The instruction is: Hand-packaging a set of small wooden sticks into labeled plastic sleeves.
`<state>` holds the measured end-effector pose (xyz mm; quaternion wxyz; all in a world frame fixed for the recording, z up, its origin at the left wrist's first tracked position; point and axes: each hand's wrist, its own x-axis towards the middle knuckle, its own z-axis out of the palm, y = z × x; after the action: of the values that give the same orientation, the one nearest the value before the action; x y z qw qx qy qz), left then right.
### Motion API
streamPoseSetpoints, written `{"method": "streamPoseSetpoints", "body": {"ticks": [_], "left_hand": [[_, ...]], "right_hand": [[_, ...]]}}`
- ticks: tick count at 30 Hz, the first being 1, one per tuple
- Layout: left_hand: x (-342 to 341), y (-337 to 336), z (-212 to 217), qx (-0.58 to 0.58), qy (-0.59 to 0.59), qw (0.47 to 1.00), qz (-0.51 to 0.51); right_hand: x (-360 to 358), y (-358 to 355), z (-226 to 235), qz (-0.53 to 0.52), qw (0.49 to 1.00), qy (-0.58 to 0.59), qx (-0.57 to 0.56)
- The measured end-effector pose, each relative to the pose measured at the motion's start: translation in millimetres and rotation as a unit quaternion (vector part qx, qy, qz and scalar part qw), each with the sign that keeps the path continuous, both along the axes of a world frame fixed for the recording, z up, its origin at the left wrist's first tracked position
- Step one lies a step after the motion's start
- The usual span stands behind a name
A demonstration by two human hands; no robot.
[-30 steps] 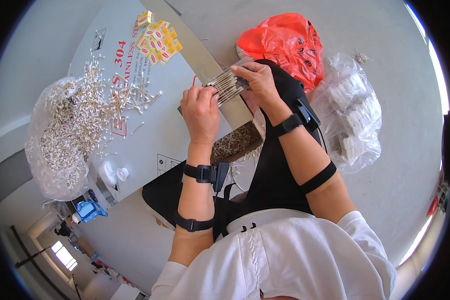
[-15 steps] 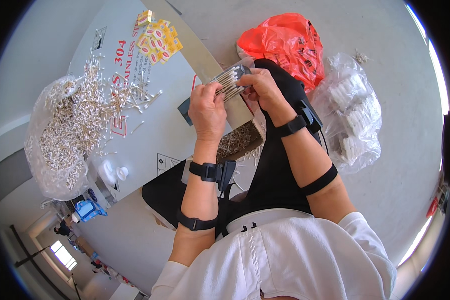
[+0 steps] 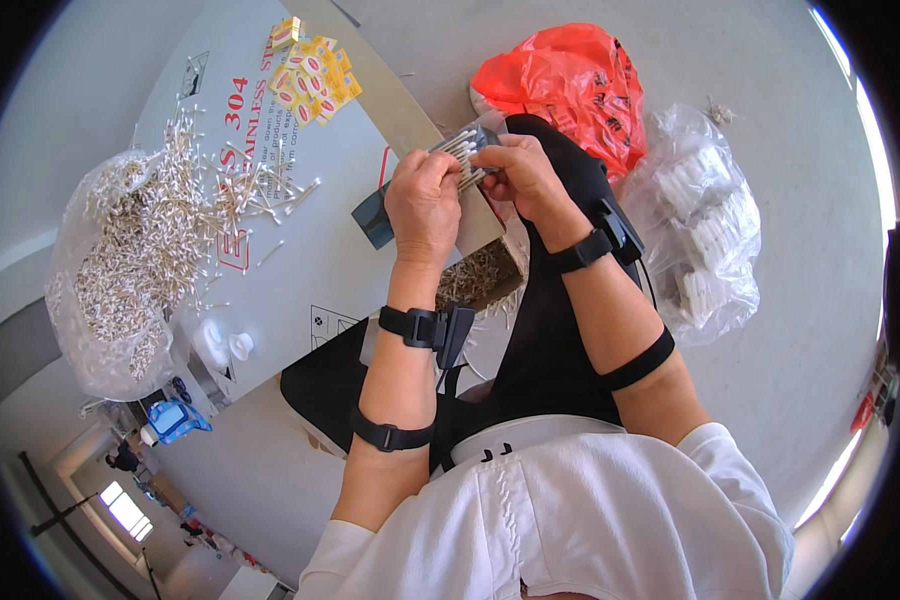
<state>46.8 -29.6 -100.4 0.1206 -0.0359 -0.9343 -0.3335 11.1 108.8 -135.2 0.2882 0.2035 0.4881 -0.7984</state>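
A small bundle of cotton swabs (image 3: 464, 150) lies between my two hands, just over the table's edge, with the white tips fanned up and to the right. My left hand (image 3: 423, 205) is closed around the lower-left side of the bundle, hiding the stick ends there. From the right, my right hand (image 3: 522, 172) pinches the swabs near their tips. Behind the fingers shows a piece of clear plastic (image 3: 490, 126), partly hidden by the swabs and my right hand. A dark flat piece (image 3: 373, 219) sits on the table beside my left wrist.
Loose cotton swabs (image 3: 135, 265) spill from a clear bag at left. Yellow packets (image 3: 315, 80) lie at the table's far edge. An open box of swabs (image 3: 482, 278) is below my hands. A red plastic bag (image 3: 570, 90) and a clear bag of white packs (image 3: 705, 225) stand at right.
My left hand has shifted slightly up and right, its fingers curling further over the bundle, so fewer sticks show. My right hand stays at the tips with little movement.
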Motion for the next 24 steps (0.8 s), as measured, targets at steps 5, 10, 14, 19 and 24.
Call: {"method": "streamPoseSetpoints", "body": {"ticks": [5, 10, 14, 19, 24], "left_hand": [[-1, 1, 2, -0.006, 0.002, 1.0, -0.007], [-4, 1, 6, -0.062, -0.002, 0.997, -0.043], [-1, 2, 6, -0.048, -0.016, 0.998, -0.041], [12, -3, 1, -0.051, 0.059, 0.997, 0.006], [29, 1, -13, 0.215, 0.038, 0.97, 0.109]], "right_hand": [[1, -1, -3, -0.003, 1.0, 0.018, -0.004], [2, -3, -2, -0.029, 0.999, 0.022, -0.008], [2, -5, -3, -0.033, 0.999, 0.026, 0.009], [2, 1, 1, -0.02, 0.999, 0.033, 0.025], [-4, -10, -3, -0.091, 0.992, 0.083, 0.011]]}}
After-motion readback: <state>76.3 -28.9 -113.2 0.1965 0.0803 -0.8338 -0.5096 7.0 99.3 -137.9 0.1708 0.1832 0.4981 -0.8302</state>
